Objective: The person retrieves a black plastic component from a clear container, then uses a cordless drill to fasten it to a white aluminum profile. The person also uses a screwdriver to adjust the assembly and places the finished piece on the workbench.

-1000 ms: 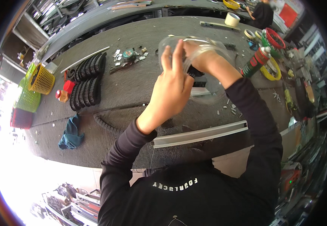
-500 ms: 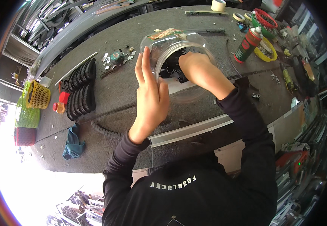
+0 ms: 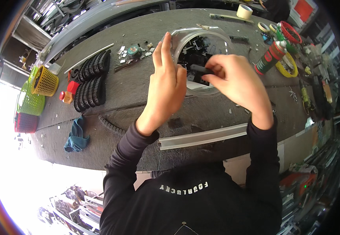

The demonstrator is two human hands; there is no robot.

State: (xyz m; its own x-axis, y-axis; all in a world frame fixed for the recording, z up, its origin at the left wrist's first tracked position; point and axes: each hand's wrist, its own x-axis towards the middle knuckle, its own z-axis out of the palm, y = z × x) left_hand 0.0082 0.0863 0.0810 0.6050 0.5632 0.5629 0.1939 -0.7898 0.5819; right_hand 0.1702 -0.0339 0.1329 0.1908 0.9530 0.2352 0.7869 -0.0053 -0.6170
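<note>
A large clear plastic jar (image 3: 174,40) lies tipped on the dark table, its round mouth facing me. My left hand (image 3: 166,80) holds the jar's left side, fingers stretched along the outer wall and thumb by the rim. Many small black parts (image 3: 196,46) lie inside. At the mouth's lower right, my right hand (image 3: 238,76) pinches a small black piece (image 3: 199,69) between thumb and fingers. Its exact kind is hard to make out.
Bundled black ribbed strips (image 3: 93,66), a small red-capped bottle (image 3: 66,96) and a blue cloth (image 3: 77,135) lie left. Plastic baskets (image 3: 45,81) stand at the far left. A pale metal profile (image 3: 203,137) lies near me. A spray can (image 3: 271,58) stands right.
My right hand has come out of the jar's mouth, and a black piece now shows between its fingers. My left hand stays against the jar. The view has shifted a little.
</note>
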